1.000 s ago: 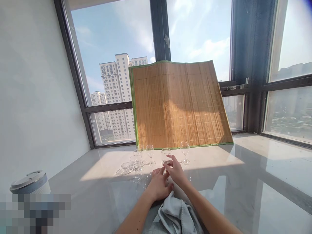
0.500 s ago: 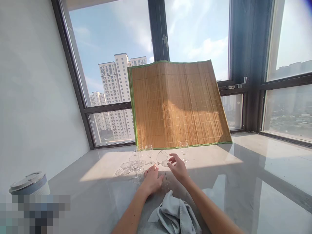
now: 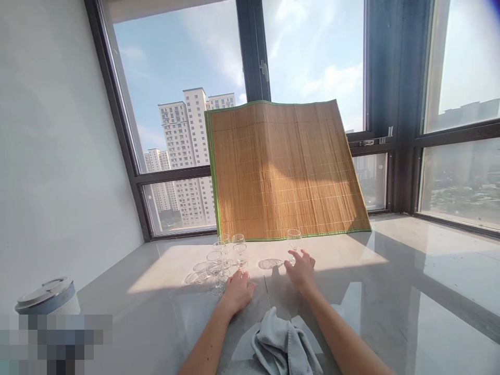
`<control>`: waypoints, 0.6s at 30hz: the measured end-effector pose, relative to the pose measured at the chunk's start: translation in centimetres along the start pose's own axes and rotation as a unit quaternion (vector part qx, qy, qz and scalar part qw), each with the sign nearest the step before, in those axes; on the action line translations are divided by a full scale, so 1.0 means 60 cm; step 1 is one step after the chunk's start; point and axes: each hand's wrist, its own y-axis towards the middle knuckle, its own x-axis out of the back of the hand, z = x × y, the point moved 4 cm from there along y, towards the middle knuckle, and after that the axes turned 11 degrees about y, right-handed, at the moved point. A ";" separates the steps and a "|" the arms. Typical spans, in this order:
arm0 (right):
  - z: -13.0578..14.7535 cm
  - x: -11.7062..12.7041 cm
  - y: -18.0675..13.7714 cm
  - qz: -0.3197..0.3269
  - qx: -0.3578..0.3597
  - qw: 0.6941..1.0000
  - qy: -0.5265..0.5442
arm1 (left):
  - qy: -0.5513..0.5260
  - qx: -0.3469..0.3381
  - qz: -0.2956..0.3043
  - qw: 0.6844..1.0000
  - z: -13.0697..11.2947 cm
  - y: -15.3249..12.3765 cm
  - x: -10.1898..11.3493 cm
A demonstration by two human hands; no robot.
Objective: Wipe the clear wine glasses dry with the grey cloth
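Observation:
Several clear stemmed glasses (image 3: 214, 256) stand upright in a close group left of centre on the grey stone surface. At the group's right edge, my left hand (image 3: 236, 292) has its fingertips at the foot of one stemmed glass (image 3: 239, 251), partly covering it. Another stemmed glass (image 3: 294, 237) stands alone to the right. My right hand (image 3: 302, 272) reaches to its near side, fingers apart and curved around the lower part. Whether they touch it I cannot tell. In front of me, between my forearms, a crumpled grey-blue cloth (image 3: 283, 341) lies on the surface.
A bamboo mat (image 3: 285, 172) with green edging leans against the window behind the glasses. At the left stands a white lidded container (image 3: 49, 297). A grey wall (image 3: 58, 156) closes the left side, and the glossy stone surface (image 3: 351, 323) stretches right.
The tilted glass between my hands has been brought left and upright to the group, my left hand moving with it. My right hand has shifted right, to the lone glass.

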 end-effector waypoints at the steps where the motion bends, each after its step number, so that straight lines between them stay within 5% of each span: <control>1: -0.006 -0.007 0.001 0.029 -0.006 0.999 -0.020 | 0.004 0.007 -0.003 1.000 0.001 0.000 0.001; 7: -0.019 -0.028 -0.004 0.125 0.024 0.982 -0.141 | 0.033 0.040 -0.008 0.999 0.004 -0.008 -0.001; 18: -0.021 -0.031 0.002 0.136 0.024 0.977 -0.165 | 0.049 0.079 0.010 0.996 -0.019 -0.044 0.000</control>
